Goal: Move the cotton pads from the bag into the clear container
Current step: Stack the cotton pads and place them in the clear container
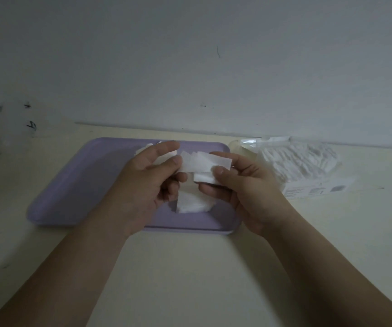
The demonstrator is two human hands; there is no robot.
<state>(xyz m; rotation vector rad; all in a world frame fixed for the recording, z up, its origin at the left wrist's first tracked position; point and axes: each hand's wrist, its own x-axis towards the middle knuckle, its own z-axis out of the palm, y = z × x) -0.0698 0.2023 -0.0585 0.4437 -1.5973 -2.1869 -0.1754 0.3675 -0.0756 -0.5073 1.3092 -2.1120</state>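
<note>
Looks like a dim room in a home: a plain white wall (pixel 190 67) with dark scuffs, a cream worktop (pixel 178 274) set against it, a lilac tray (pixel 72 185) and a bag of cotton pads (pixel 303 166) on it.

Two hands: left hand (pixel 150 182), right hand (pixel 242 185). One purple tray (pixel 72 185). One bag (pixel 308 171), far right. Held cotton pads (pixel 204 161) number perhaps three; two loose heaps on the tray, near heap (pixel 190 204) and far heap (pixel 143 148).
</note>
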